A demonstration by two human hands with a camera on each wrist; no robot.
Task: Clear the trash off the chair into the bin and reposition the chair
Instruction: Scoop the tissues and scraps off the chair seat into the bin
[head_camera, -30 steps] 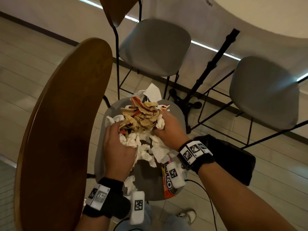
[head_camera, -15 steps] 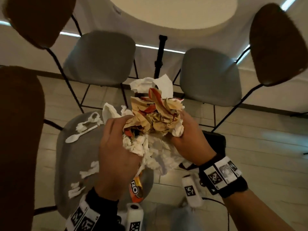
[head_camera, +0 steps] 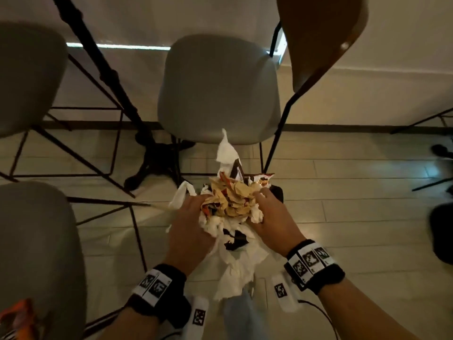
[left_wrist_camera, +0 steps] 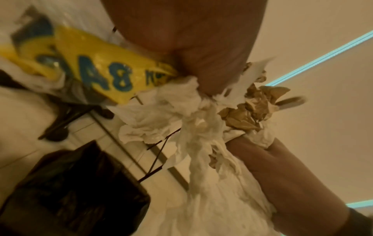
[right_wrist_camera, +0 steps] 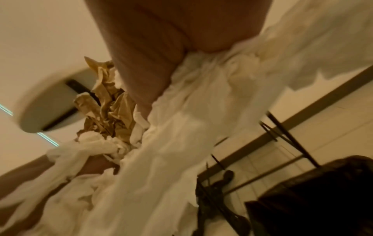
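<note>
Both hands hold one big bundle of trash point(head_camera: 232, 204): crumpled brown paper on top, white napkins point(head_camera: 235, 268) hanging below, snack wrappers sticking out. My left hand point(head_camera: 191, 217) grips its left side and my right hand point(head_camera: 267, 212) its right side. In the left wrist view a yellow wrapper point(left_wrist_camera: 96, 70) lies under my palm. The bundle hangs over the black-lined bin point(head_camera: 278, 193), which it mostly hides; the bin point(left_wrist_camera: 70, 191) shows below in the left wrist view. The grey chair seat point(head_camera: 36, 253) it came from is at lower left, with an orange wrapper point(head_camera: 17, 317) on it.
A second grey chair point(head_camera: 218, 89) with a brown backrest point(head_camera: 323, 38) stands just behind the bin. A third grey seat point(head_camera: 24, 77) is at upper left. The black table pedestal point(head_camera: 157, 163) and thin chair legs cross the tiled floor. A dark object point(head_camera: 441, 231) lies at right.
The hands lifted the trash bundle off the grey seat and carried it to the right, over the bin. A few scraps and a wrapper stayed on the seat.
</note>
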